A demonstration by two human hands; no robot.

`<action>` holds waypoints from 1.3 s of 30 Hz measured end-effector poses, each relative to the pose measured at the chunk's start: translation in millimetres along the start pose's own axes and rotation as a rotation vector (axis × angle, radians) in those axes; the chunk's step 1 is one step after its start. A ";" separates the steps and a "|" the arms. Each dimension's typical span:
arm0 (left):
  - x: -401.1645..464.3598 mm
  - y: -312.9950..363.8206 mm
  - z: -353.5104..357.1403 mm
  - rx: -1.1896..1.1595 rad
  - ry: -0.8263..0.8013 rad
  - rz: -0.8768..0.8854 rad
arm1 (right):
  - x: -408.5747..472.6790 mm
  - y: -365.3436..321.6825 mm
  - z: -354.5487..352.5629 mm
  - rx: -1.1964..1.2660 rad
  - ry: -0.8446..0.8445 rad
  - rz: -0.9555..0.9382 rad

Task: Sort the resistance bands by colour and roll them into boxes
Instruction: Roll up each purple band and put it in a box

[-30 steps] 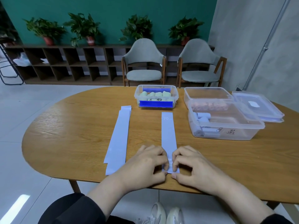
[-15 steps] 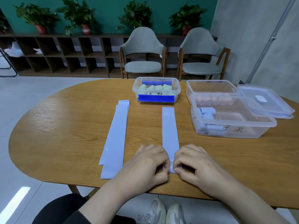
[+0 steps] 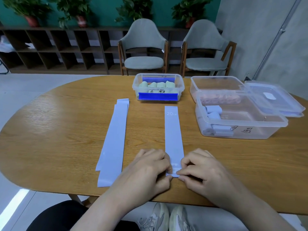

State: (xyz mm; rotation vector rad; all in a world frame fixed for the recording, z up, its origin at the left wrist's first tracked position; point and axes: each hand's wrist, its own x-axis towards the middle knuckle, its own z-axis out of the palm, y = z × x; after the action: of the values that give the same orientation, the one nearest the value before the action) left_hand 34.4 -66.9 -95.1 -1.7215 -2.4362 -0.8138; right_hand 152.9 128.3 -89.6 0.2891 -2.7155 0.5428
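Teal wall [image 3: 103,7], potted plants [image 3: 73,9], dark cubby shelf [image 3: 55,49], two grey chairs [image 3: 144,47], pale floor [image 3: 33,87]

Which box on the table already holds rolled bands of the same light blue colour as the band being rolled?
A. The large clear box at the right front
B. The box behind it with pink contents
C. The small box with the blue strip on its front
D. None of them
A: the large clear box holds light blue rolls, matching the band that both hands pinch at its near end.

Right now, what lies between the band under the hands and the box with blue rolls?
Bare table only, as the head view shows, between band and box.
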 end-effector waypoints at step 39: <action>3.6 -3.5 0.1 -0.053 0.034 -0.146 | 1.0 1.7 3.6 0.021 0.080 0.105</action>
State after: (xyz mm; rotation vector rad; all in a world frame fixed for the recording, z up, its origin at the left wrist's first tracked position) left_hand 29.9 -64.5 -95.4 -1.5458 -2.5643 -0.9222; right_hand 150.5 128.3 -92.9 0.1276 -2.6596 0.5993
